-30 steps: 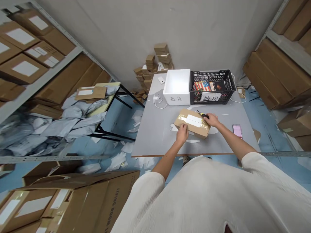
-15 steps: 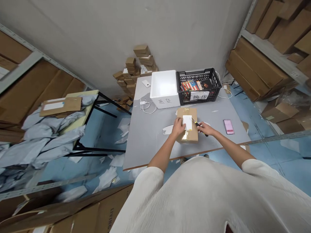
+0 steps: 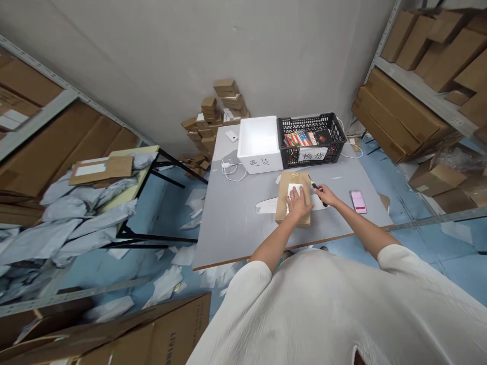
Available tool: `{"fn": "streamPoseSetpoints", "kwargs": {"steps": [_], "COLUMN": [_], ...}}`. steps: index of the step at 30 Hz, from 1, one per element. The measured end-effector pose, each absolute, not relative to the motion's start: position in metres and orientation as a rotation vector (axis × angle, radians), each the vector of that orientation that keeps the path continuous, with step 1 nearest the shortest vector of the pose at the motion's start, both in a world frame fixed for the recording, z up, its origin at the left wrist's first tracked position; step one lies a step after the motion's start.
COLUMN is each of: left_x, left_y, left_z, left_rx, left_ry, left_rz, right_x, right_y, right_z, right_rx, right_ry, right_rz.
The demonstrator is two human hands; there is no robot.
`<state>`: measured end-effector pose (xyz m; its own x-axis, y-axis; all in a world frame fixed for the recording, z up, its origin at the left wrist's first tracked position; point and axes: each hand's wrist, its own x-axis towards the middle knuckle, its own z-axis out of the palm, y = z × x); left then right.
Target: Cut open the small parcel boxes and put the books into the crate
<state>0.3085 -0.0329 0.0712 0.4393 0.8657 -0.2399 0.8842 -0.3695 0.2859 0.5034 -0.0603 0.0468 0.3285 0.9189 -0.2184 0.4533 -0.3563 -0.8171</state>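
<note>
On grey tbl (image 3: 232,223), L hand (image 3: 298,203) splayed on box (image 3: 282,195), R hand (image 3: 326,195) grips knife (image 3: 313,185); blue flr (image 3: 171,208) littered.

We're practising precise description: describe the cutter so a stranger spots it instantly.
Find the grey table, then the cardboard box under the left hand. Beside it, the right hand grips the cutter. Its yellow-and-black colouring sets it apart from the brown box.

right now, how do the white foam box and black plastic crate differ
The white foam box has solid walls; the black plastic crate has perforated ones. The box's lettering is directly on its front; the crate's is on a white label. Both stand open-topped, side by side on the table.
</note>
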Motion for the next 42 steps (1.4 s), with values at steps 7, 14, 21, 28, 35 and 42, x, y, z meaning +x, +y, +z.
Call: {"fn": "streamPoseSetpoints", "kwargs": {"steps": [7,14,21,28,35,42], "left_x": [0.284,0.235,0.24,0.245,0.248,0.245], "left_y": [-0.022,-0.001,-0.015,-0.012,-0.012,-0.014], "left_z": [0.064,0.069,0.071,0.06,0.054,0.053], "left_rx": [2.483,2.583,2.591,2.592,2.606,2.613], "left_ry": [1.149,0.962,1.006,1.016,1.04,1.044], "left_rz": [-0.194,-0.135,-0.028,-0.058,-0.068,-0.04], "right_x": [0.504,0.493,0.483,0.516,0.548,0.551], "right_y": [-0.055,-0.071,-0.091,-0.098,-0.09,-0.058], "right_z": [0.045,0.056,0.062,0.07,0.083,0.087], "right_rx": [-1.937,-1.816,-1.659,-1.838,-1.787,-1.973], "right_ry": [-1.165,-1.042,-0.899,-1.211,-1.538,-1.928], "right_rz": [0.832,1.159,1.52,1.319,1.336,1.057]}}
